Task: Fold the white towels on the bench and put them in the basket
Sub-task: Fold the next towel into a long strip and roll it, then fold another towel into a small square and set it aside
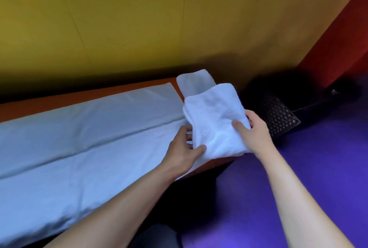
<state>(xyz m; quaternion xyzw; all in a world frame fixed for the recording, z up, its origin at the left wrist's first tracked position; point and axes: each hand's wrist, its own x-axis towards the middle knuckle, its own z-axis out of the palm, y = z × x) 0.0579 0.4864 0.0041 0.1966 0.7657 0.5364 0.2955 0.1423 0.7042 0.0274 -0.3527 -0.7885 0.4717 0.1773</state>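
Fingers (240,126) of both hands grip folded towel (215,116); basket (278,118) dim, partly hidden behind it.

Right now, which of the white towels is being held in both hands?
The folded white towel at the bench's right end, gripped by the left hand and right hand. The smaller folded towel behind it lies untouched.
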